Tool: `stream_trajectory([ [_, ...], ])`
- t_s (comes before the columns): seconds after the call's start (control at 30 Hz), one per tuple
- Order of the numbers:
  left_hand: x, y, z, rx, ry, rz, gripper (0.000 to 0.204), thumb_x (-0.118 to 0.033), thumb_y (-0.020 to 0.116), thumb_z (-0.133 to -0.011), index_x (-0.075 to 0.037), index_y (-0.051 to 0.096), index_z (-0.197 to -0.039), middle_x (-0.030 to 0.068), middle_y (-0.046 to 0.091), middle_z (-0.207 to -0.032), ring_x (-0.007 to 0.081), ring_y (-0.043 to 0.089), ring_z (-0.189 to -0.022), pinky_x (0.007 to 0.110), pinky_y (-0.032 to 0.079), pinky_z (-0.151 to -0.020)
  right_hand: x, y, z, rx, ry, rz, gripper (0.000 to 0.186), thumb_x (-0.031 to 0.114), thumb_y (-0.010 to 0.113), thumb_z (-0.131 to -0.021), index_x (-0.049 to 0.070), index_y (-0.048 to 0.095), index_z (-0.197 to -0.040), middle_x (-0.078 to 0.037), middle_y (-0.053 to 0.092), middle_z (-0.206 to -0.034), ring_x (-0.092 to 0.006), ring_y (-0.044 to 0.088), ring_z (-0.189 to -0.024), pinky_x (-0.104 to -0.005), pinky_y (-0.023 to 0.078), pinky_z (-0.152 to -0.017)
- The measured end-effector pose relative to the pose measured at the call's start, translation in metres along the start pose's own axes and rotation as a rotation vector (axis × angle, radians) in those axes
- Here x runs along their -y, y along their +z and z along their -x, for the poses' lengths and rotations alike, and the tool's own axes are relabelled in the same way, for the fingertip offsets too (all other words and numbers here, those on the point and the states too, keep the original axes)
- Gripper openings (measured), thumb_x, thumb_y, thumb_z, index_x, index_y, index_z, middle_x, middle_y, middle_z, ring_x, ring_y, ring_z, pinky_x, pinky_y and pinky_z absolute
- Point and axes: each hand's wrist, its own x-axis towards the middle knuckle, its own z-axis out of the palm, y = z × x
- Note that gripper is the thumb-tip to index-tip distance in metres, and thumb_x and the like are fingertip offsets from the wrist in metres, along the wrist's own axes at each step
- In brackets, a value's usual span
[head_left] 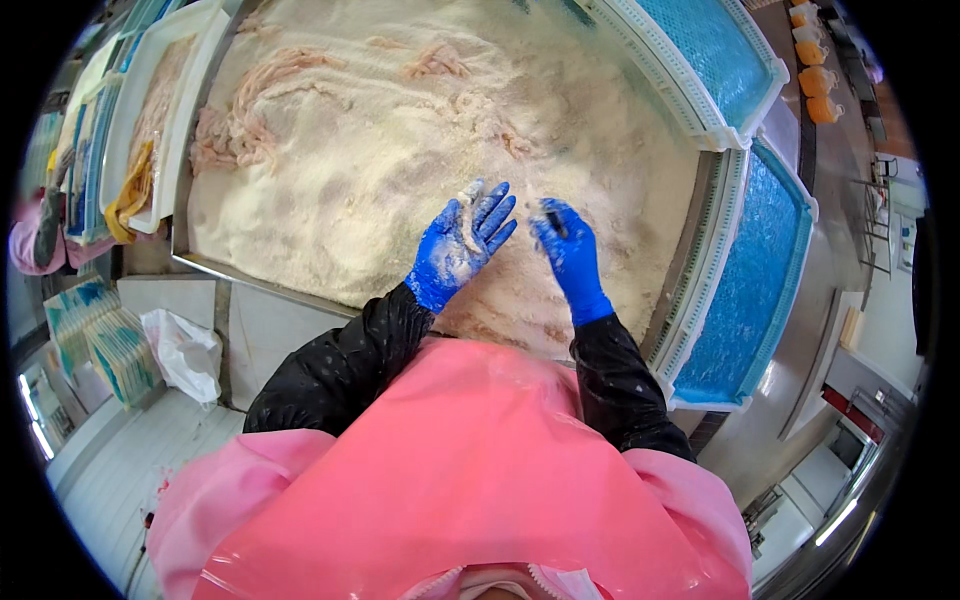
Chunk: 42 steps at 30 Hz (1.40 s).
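Steel edging (270, 277) frames a broad bed of off-white powder (350, 230), ridged and mounded, thinner and pinkish near the pink apron (470, 440). Over it, the blue-gloved left hand (455, 250) is turned palm up, fingers extended, with a powder-coated pale strip (467, 222) lying along its palm and thumb. Just beside it, the right hand (570, 250), also gloved in blue, has its fingers bent inward; blur hides whether they grip anything. More pinkish strips (230, 140) lie in the powder at the far left, and a clump (440, 62) sits toward the back. Along the right edge stand blue trays (750, 280) with pale perforated rims. Left of the bed, a white tub (118, 190) has a yellow cloth-like item (130, 195) over its near end. Beyond are orange containers (820, 90) on the right, and a white plastic bag (185, 350) at lower left.
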Motion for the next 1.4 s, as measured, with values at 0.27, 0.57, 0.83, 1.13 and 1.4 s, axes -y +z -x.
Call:
stream_trajectory([
  [0.27, 0.028, 0.008, -0.004, 0.046, 0.085, -0.165, 0.053, -0.025, 0.037, -0.104, -0.013, 0.016, -0.151, 0.0187, 0.024, -0.154, 0.0303, 0.032, -0.139, 0.038, 0.035, -0.11, 0.029, 0.032, 0.061, 0.088, -0.108, 0.252, 0.031, 0.016, 0.068, -0.088, 0.003, 0.064, -0.115, -0.016, 0.067, -0.081, -0.0171, 0.064, -0.065, -0.0306, 0.048, -0.058],
  [0.57, 0.065, 0.029, 0.001, 0.131, -0.017, -0.032, 0.051, -0.021, 0.034, -0.104, -0.009, 0.018, -0.151, 0.0172, 0.027, -0.153, 0.0315, 0.031, -0.14, 0.04, 0.029, -0.114, 0.009, 0.015, 0.063, -0.266, -0.432, 0.156, 0.031, 0.019, 0.062, -0.089, 0.002, 0.061, -0.116, -0.016, 0.066, -0.099, -0.0297, 0.061, -0.086, -0.0386, 0.046, -0.077],
  [0.83, 0.133, 0.041, -0.011, -0.036, 0.154, -0.424, 0.054, -0.033, 0.03, -0.106, -0.009, 0.018, -0.152, 0.002, 0.024, -0.155, 0.0156, 0.023, -0.142, 0.03, 0.017, -0.117, 0.038, 0.006, 0.061, 0.016, -0.265, -0.633, 0.066, 0.042, 0.036, -0.101, 0.003, 0.017, -0.151, -0.012, 0.017, -0.158, -0.024, 0.017, -0.145, -0.0371, 0.011, -0.118],
  [1.13, 0.198, 0.05, -0.018, 0.134, 0.241, -0.979, 0.058, -0.032, 0.03, -0.105, -0.005, 0.011, -0.153, 0.0058, 0.014, -0.158, 0.0168, 0.014, -0.144, 0.031, 0.009, -0.117, 0.012, -0.052, 0.074, -0.037, -0.138, -0.829, 0.077, 0.051, 0.034, -0.099, 0.004, 0.008, -0.153, -0.011, 0.008, -0.16, -0.0238, 0.009, -0.147, -0.0372, 0.006, -0.118],
  [1.4, 0.296, 0.105, -0.027, 0.259, 0.259, -0.604, 0.055, -0.019, 0.031, -0.103, -0.004, 0.01, -0.152, 0.01, 0.008, -0.16, 0.0228, 0.007, -0.147, 0.033, 0.01, -0.119, 0.025, -0.139, 0.109, -0.145, -0.302, -0.691, 0.065, 0.022, 0.042, -0.098, 0.003, 0.011, -0.152, -0.009, 0.008, -0.16, -0.0221, 0.011, -0.146, -0.0339, 0.01, -0.118],
])
